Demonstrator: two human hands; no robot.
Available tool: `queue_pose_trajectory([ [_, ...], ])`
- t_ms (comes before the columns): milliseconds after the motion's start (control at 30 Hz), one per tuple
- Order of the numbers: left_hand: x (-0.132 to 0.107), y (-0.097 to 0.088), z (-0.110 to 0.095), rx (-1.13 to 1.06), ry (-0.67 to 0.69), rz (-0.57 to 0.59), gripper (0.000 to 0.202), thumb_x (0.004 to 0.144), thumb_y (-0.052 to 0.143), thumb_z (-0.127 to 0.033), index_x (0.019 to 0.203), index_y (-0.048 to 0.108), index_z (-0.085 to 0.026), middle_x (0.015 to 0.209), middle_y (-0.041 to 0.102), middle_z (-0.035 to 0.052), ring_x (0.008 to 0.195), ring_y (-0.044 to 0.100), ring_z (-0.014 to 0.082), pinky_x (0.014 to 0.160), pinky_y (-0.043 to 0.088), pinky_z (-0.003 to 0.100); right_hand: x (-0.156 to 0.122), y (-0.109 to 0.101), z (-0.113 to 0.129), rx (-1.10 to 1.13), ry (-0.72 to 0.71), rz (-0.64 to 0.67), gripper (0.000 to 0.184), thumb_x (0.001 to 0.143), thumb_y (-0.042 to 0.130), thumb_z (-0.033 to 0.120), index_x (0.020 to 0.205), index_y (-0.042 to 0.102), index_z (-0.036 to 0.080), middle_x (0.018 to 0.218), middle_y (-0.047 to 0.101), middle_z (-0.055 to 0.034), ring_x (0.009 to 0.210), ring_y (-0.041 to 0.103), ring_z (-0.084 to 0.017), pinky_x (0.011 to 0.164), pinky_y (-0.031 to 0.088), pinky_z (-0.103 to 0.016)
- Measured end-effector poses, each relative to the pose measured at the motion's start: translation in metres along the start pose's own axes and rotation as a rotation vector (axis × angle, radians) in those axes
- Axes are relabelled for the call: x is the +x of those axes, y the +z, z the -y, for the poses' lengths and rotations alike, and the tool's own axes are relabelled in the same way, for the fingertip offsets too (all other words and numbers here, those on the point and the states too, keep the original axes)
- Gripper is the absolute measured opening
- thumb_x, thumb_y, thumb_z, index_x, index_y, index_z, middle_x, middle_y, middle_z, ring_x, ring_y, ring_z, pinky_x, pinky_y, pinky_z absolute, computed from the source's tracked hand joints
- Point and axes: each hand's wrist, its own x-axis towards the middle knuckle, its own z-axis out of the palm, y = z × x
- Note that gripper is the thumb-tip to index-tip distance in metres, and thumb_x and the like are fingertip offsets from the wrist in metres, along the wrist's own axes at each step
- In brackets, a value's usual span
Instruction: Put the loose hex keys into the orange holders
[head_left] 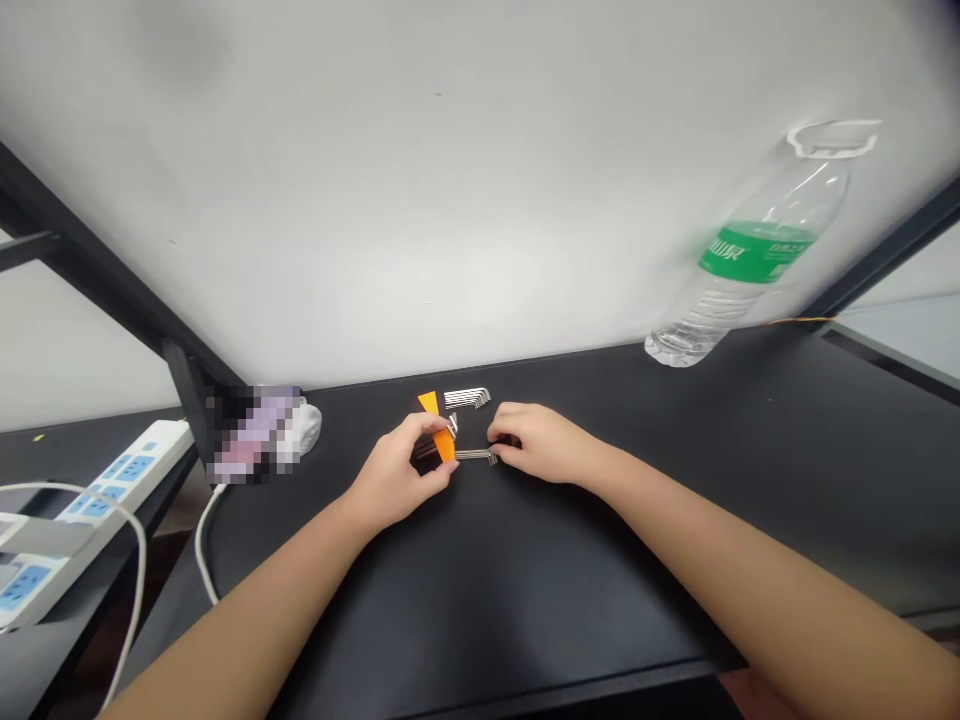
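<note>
Between the thumb and fingers of my left hand [409, 465] is an orange hex key holder [445, 445]. Several silver hex keys [474, 455] stick out of its right side, bent ends to the right. My right hand [536, 440] is at those bent ends, its thumb and curled fingers closing on a hex key there; the fingertips partly hide it. Just beyond the hands, a row of more hex keys [466, 397] lies beside the far end of the holder. A short bent key end shows near my left fingertips.
A clear plastic bottle [757, 252] with a green label leans by the wall at the right. On the left are a blurred-out purple item [259, 430], a white cable [201, 540] and a white power strip [112, 500]. The black tabletop [465, 600] meets a pale wall behind.
</note>
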Motion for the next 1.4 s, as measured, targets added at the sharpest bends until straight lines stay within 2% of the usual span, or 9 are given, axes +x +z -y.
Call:
queue_pose_trajectory([
  [133,0.001,-0.001,0.000,-0.005,0.002,-0.002,0.042,0.086,0.073,-0.030,0.125,0.056,-0.027,0.122,0.070,0.0023,0.112,0.069,0.0198,0.099,0.058,0.036,0.000,-0.005,0.005,-0.083,0.164,0.078,0.008,0.088,0.061,0.015,0.087,0.068,0.020,0.095,0.066,-0.0038,0.079,0.060,-0.016,0.068,0.041,-0.027],
  [233,0.001,-0.001,0.000,-0.008,-0.001,0.003,0.041,0.086,0.073,-0.030,0.124,0.056,-0.027,0.122,0.070,0.0019,0.112,0.069,0.0192,0.100,0.058,0.036,-0.004,-0.012,0.006,-0.192,0.341,0.124,0.006,0.079,0.064,0.013,0.078,0.063,0.018,0.091,0.066,-0.0061,0.072,0.057,-0.017,0.059,0.035,-0.028],
  [300,0.001,-0.001,0.000,-0.001,0.000,0.007,0.041,0.086,0.073,-0.030,0.124,0.056,-0.027,0.122,0.069,0.0019,0.111,0.069,0.0190,0.099,0.058,0.035,-0.007,-0.017,0.004,-0.200,0.381,0.142,0.008,0.076,0.065,0.012,0.075,0.060,0.019,0.086,0.065,-0.0056,0.066,0.054,-0.016,0.056,0.032,-0.028],
  [400,0.001,-0.001,0.001,0.014,0.007,-0.003,0.042,0.086,0.073,-0.030,0.124,0.056,-0.027,0.121,0.070,0.0017,0.111,0.070,0.0187,0.098,0.058,0.035,-0.008,-0.021,0.004,-0.055,0.263,0.106,0.009,0.080,0.062,0.011,0.078,0.059,0.019,0.082,0.064,-0.0018,0.066,0.055,-0.013,0.059,0.037,-0.025],
  [533,0.001,0.000,0.002,0.032,0.019,-0.026,0.043,0.086,0.073,-0.031,0.125,0.056,-0.027,0.121,0.070,0.0023,0.109,0.070,0.0190,0.098,0.058,0.035,-0.005,-0.019,0.013,0.189,0.000,-0.060,0.008,0.091,0.059,0.013,0.088,0.062,0.020,0.089,0.064,-0.0012,0.075,0.058,-0.013,0.070,0.045,-0.025],
  [700,0.001,0.001,0.002,0.025,0.019,-0.024,0.043,0.085,0.073,-0.030,0.125,0.056,-0.026,0.119,0.070,0.0027,0.106,0.071,0.0189,0.096,0.060,0.035,-0.004,-0.012,0.021,0.176,-0.163,-0.175,0.016,0.097,0.055,0.012,0.094,0.068,0.020,0.095,0.066,-0.0042,0.084,0.060,-0.015,0.075,0.047,-0.027],
  [1033,0.000,0.000,-0.002,0.066,0.061,0.020,0.044,0.086,0.073,-0.029,0.126,0.055,-0.027,0.119,0.070,0.0016,0.107,0.071,0.0182,0.096,0.060,0.034,-0.005,-0.003,0.032,-0.143,-0.272,-0.193,0.027,0.096,0.047,0.007,0.103,0.070,0.018,0.106,0.066,-0.0086,0.086,0.059,-0.018,0.071,0.047,-0.029],
  [1233,0.000,0.000,-0.001,0.068,0.064,0.013,0.044,0.086,0.073,-0.028,0.126,0.055,-0.027,0.121,0.070,0.0020,0.109,0.070,0.0191,0.097,0.058,0.034,-0.005,0.002,0.048,-0.025,-0.446,-0.146,0.029,0.092,0.048,0.004,0.108,0.068,0.017,0.112,0.068,-0.0092,0.099,0.062,-0.019,0.085,0.051,-0.030],
  [1400,0.001,-0.001,0.000,0.090,0.063,-0.009,0.044,0.086,0.073,-0.030,0.127,0.056,-0.027,0.121,0.070,0.0017,0.109,0.070,0.0187,0.097,0.057,0.033,-0.004,-0.003,0.032,0.006,-0.244,-0.179,0.021,0.092,0.054,0.010,0.103,0.068,0.019,0.102,0.068,-0.0067,0.085,0.061,-0.017,0.076,0.049,-0.030],
])
